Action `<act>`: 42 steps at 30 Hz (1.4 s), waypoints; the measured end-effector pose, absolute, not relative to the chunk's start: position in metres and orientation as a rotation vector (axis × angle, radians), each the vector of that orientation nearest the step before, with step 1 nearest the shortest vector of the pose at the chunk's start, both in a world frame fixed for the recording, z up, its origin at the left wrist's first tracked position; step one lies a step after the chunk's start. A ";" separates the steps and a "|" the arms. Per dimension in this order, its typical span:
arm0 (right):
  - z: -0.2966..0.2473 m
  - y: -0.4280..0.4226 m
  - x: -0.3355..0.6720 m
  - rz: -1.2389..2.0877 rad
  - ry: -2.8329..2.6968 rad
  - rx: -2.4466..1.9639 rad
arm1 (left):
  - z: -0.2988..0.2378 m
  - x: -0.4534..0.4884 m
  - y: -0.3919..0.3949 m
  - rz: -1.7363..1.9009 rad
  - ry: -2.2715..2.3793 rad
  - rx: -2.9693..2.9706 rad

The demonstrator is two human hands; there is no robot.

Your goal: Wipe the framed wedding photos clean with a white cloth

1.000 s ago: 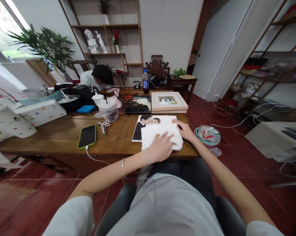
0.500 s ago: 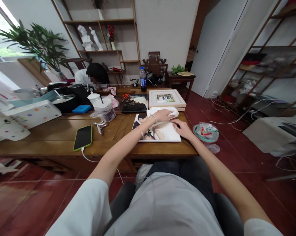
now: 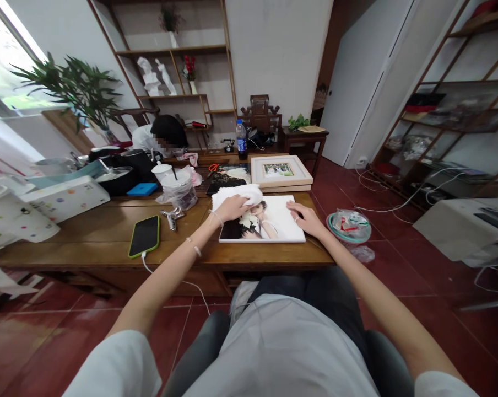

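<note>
A white cloth [image 3: 243, 194] is bunched under my left hand [image 3: 232, 208], whose fingers are closed over it. It lies across the upper left part of a flat photo panel [image 3: 280, 230], which shows people in dark and white clothes on a pale ground. The panel lies flat near the table's front edge. At its right edge, my right hand [image 3: 307, 218] rests with its fingers stretched onto the panel's white surface. The cloth hides the panel's upper left corner.
Behind the panel lie a pale-framed picture [image 3: 301, 179] and a dark picture [image 3: 232, 174]. A charging phone [image 3: 144, 236], a plastic cup [image 3: 178, 187] and a bottle [image 3: 241, 140] stand about the wooden table [image 3: 183, 237]. Across it a person [image 3: 166, 132] bends down. A bin [image 3: 348, 226] is right.
My left hand has moved left with the cloth, from the panel's upper right to its upper left, uncovering the middle. My right hand stays at the right edge.
</note>
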State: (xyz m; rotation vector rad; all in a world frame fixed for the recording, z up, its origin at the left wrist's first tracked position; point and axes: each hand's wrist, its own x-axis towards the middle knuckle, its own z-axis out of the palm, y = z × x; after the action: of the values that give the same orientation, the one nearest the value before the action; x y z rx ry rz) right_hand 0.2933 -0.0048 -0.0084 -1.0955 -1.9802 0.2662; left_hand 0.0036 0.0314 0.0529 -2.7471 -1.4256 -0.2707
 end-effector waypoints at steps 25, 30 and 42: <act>-0.004 -0.007 0.293 0.305 -1.961 -1.121 | 0.056 -0.001 -0.022 -0.292 -1.037 -2.992; -0.004 -0.008 0.293 0.318 -1.959 -1.118 | 0.050 0.000 0.022 -0.343 -1.176 -2.953; -0.005 -0.008 0.294 0.283 -1.984 -1.131 | 0.051 -0.001 -0.035 -0.173 -1.151 -2.891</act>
State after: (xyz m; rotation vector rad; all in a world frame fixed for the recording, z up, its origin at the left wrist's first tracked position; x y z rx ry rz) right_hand 0.2935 -0.0078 -0.0046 -1.1313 -1.9843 0.2831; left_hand -0.0005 -0.0351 0.0510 -2.8913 -1.1512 -0.1727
